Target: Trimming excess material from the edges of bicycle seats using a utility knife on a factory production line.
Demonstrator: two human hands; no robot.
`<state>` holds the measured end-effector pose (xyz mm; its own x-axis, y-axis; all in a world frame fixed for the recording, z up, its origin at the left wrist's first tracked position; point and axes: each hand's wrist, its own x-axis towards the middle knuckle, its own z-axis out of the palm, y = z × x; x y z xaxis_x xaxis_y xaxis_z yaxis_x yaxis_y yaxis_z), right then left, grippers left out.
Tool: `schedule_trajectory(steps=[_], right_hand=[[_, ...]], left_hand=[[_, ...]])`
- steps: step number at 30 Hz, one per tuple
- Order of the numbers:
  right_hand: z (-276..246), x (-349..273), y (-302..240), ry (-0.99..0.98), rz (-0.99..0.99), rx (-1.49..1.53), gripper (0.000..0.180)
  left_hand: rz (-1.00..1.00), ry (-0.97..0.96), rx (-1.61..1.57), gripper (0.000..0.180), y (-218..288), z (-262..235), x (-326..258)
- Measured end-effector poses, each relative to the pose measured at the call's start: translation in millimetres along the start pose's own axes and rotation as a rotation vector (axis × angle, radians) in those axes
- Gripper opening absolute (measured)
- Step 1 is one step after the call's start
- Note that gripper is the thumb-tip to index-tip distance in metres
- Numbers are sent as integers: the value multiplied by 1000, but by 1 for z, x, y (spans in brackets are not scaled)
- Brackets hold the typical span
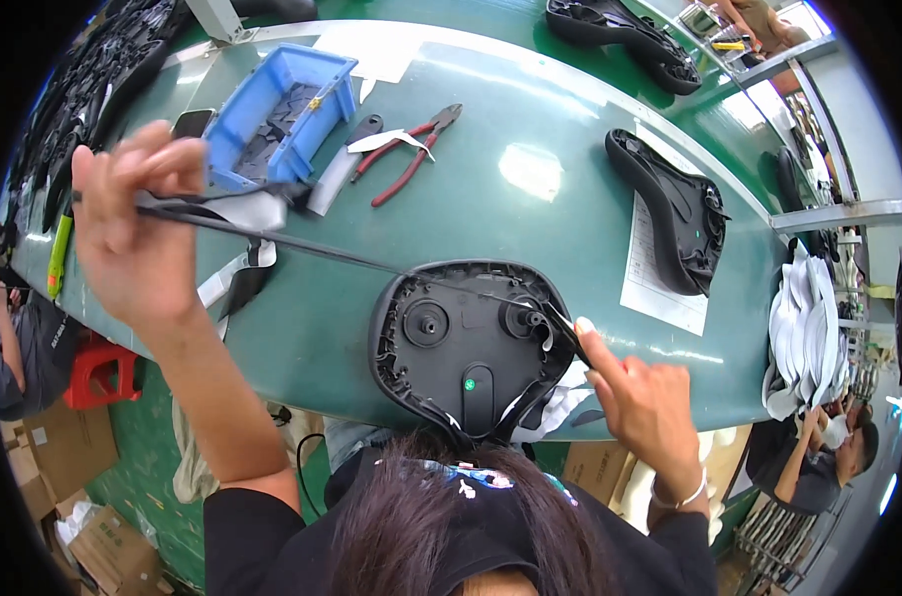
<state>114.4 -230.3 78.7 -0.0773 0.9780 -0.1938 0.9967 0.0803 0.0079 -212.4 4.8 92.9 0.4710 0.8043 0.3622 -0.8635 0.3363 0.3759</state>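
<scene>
Upside down before me lies a black bicycle saddle [441, 372], its hollow underside showing two round bosses. My left hand [148, 233], raised at the left, is closed on a long black strip [312, 246]. The strip stretches taut from the fingers to the saddle's far rim near the right boss. A dark-and-white flap hangs from the strip beside the hand. At the saddle's right rim, my right hand [649, 402] grips a slim dark tool [562, 333], index finger extended along it. Its tip meets the rim; its exact kind is unclear.
Beyond the saddle lie red-handled cutting pliers [411, 154], a grey-handled tool [344, 169] and a blue bin [282, 114] with dark pieces. Another saddle [669, 214] rests on paper at right. A yellow-green cutter [60, 256] is at left. Other people sit nearby.
</scene>
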Motion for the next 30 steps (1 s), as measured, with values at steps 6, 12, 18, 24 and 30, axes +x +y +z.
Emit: schedule_trajectory(steps=[6,12,18,24,30], right_hand=[[1,1,14,53,76,117,52],[24,-6,21,156,-19,46,49],[59,-61,-21,5,518,785,49],[47,-84,-52,69,681,1429,54],[68,-86,-49,76,372,1239,51]], left_hand=[[-331,-827,1943,26,-127,-19,30],[-673,-491,947,24,-188,7,42],[244,333,437,32,-186,47,50],[988,657,889,35,-153,31,19],[1108,671,2154,24,-94,-3,2]])
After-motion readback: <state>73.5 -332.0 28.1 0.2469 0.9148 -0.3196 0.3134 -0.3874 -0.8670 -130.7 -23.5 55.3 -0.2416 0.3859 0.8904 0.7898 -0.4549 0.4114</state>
